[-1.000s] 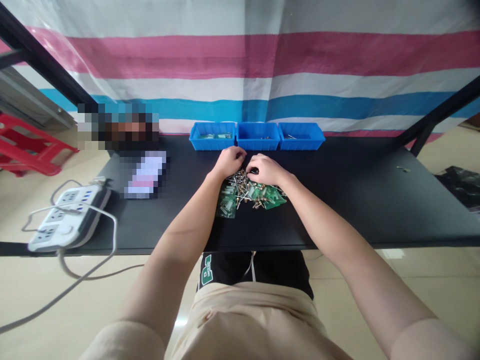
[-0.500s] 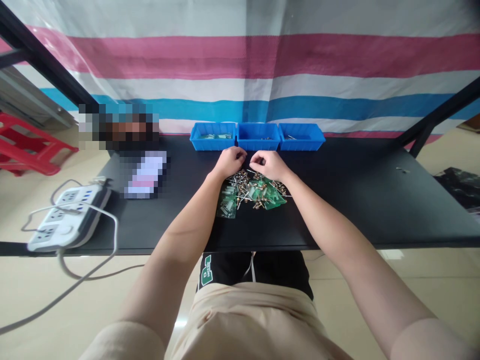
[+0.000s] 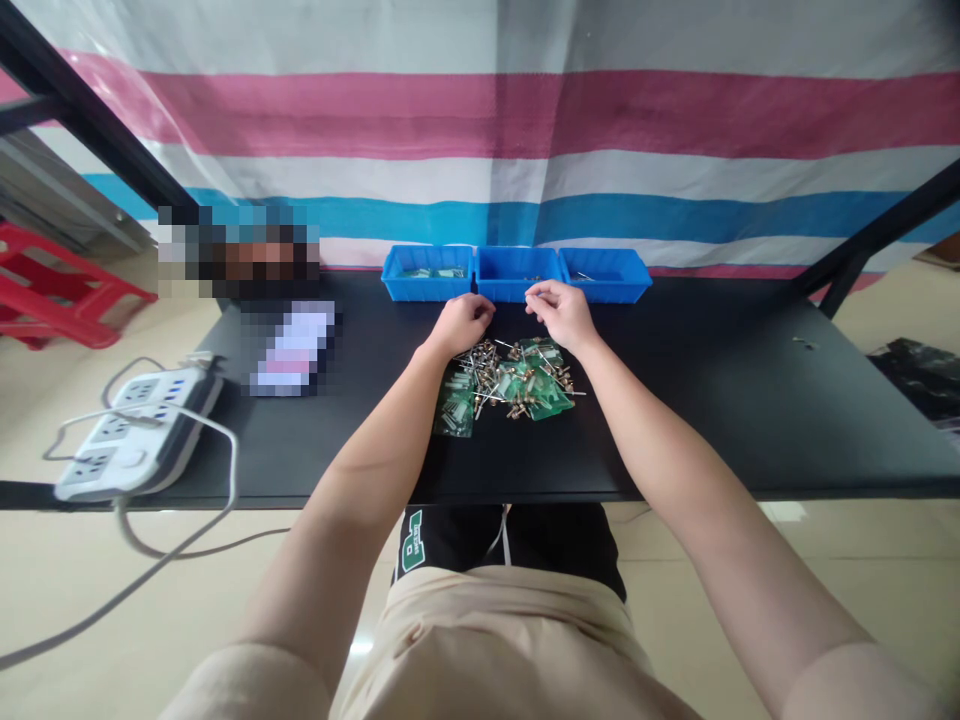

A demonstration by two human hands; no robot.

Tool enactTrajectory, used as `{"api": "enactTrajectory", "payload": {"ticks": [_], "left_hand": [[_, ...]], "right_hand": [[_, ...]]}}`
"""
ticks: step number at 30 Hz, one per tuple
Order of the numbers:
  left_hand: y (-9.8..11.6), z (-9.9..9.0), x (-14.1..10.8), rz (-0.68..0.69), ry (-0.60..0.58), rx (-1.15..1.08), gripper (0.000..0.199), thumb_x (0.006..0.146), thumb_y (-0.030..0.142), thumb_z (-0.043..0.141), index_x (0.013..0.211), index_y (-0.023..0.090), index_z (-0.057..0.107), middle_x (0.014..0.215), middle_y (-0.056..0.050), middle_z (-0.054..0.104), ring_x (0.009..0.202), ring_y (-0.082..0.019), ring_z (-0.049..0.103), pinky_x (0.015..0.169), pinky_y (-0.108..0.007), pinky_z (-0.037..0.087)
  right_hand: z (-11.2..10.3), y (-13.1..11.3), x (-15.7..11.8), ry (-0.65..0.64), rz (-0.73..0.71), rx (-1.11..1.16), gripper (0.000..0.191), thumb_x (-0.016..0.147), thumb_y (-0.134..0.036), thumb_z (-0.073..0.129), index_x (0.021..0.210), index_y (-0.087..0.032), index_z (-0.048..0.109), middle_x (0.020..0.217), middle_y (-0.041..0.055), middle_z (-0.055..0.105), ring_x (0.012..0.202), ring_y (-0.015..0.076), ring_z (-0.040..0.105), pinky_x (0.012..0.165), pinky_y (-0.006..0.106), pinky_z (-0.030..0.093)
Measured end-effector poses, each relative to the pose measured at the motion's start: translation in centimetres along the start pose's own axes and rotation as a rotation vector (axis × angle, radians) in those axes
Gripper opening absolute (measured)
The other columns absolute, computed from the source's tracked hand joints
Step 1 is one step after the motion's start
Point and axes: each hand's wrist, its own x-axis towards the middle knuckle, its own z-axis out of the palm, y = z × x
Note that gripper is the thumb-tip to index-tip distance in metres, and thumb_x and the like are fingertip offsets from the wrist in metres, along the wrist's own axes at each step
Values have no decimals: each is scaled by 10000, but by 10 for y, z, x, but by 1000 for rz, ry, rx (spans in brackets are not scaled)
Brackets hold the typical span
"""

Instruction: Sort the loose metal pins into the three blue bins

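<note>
My left hand is closed in a pinch at the far edge of the pile, just in front of the blue bins; whatever its fingertips hold is too small to make out. To its right, my right hand is also pinched, in front of the middle blue bin, and its fingertips hide what they hold. Below the hands lies a heap of metal pins with brass-coloured heads. Small green packets with pale pieces lie among them, and another clear green packet sits on the left side.
The left blue bin contains greenish packets; the right blue bin has a few thin pieces. A white power strip with looping cable and a pixelated phone-like object are at left. Tiny pieces lie at right.
My right hand has moved up and right, away from the pile toward the middle bin, uncovering a green packet. My left hand has hardly moved.
</note>
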Motion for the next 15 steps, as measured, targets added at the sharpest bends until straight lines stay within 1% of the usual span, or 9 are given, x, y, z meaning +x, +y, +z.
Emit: {"api": "enactTrajectory", "payload": {"ticks": [4,7,9,12,14,15], "left_hand": [[0,0,0,9,3,4,258,825,182,538,951,149,760,1018,-89,750,913,-226,669,890,-333,525],[-1,1,0,10,4,7,257,825,187,539,949,143,760,1017,-96,747,910,-231,669,885,-340,527],[-1,1,1,8,2,13,259,821,189,539,949,144,760,1018,-97,745,910,-233,669,884,-343,528],[-1,0,1,7,-2,17,263,816,188,536,948,151,761,1019,-96,744,913,-234,670,888,-346,530],[0,0,1,7,-3,15,263,815,187,537,950,151,760,1022,-98,744,915,-236,671,891,-351,530],[0,0,1,6,-2,13,261,815,187,539,950,151,760,1022,-98,744,916,-237,672,891,-352,531]], "right_hand": [[1,4,1,41,-23,10,485,795,-640,658,925,-174,695,830,69,727,775,190,687,683,315,558],[0,5,0,102,-31,-53,525,825,-620,627,1092,-174,700,996,94,747,779,189,690,692,324,570],[-3,4,-1,128,-25,-136,529,854,-552,614,1235,-188,662,1062,95,748,728,181,683,684,330,570],[-6,3,-3,121,-23,-267,578,869,-406,601,1405,-193,563,970,80,760,693,199,685,725,363,577],[-8,3,-4,103,-27,-318,624,867,-327,580,1468,-180,501,928,79,756,732,225,704,762,390,584],[-9,3,-4,95,-34,-332,639,864,-297,571,1484,-175,481,950,86,753,768,239,714,781,401,588]]}}
